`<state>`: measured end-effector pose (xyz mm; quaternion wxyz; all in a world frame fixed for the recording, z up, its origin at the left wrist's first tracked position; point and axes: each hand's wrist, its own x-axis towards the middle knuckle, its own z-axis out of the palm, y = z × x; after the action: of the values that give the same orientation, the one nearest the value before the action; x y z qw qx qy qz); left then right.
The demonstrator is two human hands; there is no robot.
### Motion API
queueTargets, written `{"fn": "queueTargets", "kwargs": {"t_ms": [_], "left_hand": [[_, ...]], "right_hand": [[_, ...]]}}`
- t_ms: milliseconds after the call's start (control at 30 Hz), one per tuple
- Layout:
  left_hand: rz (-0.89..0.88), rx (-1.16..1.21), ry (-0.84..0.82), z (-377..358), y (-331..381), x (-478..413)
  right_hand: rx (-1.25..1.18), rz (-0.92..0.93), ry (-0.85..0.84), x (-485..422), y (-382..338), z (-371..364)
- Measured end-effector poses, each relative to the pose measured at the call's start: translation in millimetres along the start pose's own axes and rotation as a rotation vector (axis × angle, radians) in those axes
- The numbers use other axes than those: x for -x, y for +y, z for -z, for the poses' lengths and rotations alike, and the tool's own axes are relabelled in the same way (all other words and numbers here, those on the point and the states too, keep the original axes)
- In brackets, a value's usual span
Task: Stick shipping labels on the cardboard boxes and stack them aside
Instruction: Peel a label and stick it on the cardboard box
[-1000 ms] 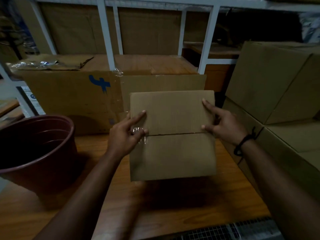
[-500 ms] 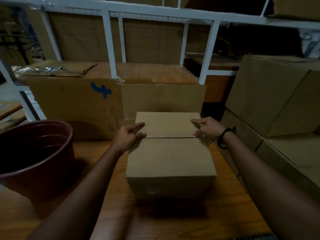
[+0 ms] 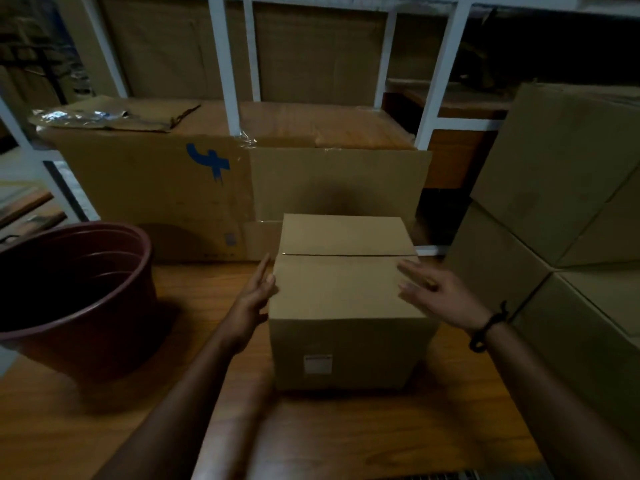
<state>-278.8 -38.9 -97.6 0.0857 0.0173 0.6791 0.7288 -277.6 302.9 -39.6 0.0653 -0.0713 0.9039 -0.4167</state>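
A small closed cardboard box [image 3: 346,299] stands upright on the wooden table [image 3: 363,438], its top flaps meeting in a seam across the top. A small white label [image 3: 318,364] is stuck on its near face. My left hand [image 3: 254,299] lies flat against the box's left side, fingers straight. My right hand [image 3: 436,296] hovers over the box's right top edge with fingers spread and holds nothing; a dark band circles that wrist.
A dark red plastic tub [image 3: 69,299] stands at the left. A large flat carton with a blue mark [image 3: 166,188] leans behind the box. Stacked cardboard boxes [image 3: 568,216] fill the right side. A white metal rack [image 3: 221,64] rises at the back.
The box was held tilted up facing me, then set down on the table. My hands slid off its top flaps to its sides, and the near face with the label came into view.
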Motion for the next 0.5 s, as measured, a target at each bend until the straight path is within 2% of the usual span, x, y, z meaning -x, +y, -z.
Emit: {"fn": "queueTargets", "kwargs": {"t_ms": [100,267,333,400,433,500], "left_hand": [[-0.025,0.037,-0.082,-4,-6,-3],[-0.035,0.094,-0.045,-9,-3,-13],[-0.039,0.05,-0.034,-6,-2,-14],[-0.146,-0.065,0.097,-4,-6,-8],[-0.261,-0.132,0.163,-2,-11,-4],[-0.491,-0.307,0.183,5,-26,9]], "right_hand": [[0.008,0.008,0.003,9,5,-12],[-0.013,0.039,0.06,-3,2,-17],[-0.111,0.051,0.045,-4,1,-14],[-0.269,0.063,0.094,2,3,-11],[-0.303,0.081,0.151,8,7,-10],[-0.306,0.15,0.263,25,20,-16]]}}
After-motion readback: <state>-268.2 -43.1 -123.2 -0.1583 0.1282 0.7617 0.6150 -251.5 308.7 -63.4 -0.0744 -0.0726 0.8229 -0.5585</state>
